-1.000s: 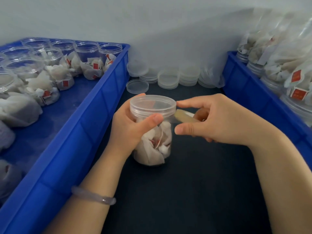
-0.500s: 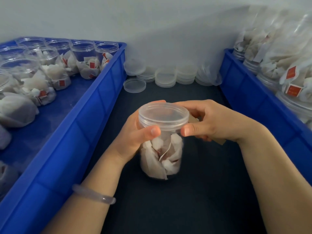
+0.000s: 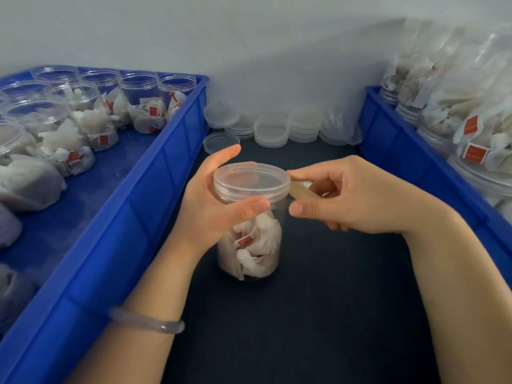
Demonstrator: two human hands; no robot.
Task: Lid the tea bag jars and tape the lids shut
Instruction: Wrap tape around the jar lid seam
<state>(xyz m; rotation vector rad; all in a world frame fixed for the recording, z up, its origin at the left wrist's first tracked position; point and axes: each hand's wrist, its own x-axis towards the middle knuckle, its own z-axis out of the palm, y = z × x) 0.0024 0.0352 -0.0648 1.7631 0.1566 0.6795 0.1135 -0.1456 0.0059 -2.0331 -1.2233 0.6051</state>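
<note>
A clear plastic jar full of white tea bags stands on the dark table in the middle. A clear lid sits on its top. My left hand grips the jar just under the lid, thumb at the front, fingers round the back. My right hand holds a tape roll, mostly hidden in the palm, right against the lid's right edge. Its forefinger and thumb touch the lid's rim and the jar wall.
A blue crate on the left holds several open jars of tea bags. A second blue crate on the right holds more jars under bagged tea bags. Stacks of spare lids line the wall behind, with one loose lid.
The jar has turned in my left hand and my right hand has drawn back a little, showing the tan tape roll again at the lid's right edge.
</note>
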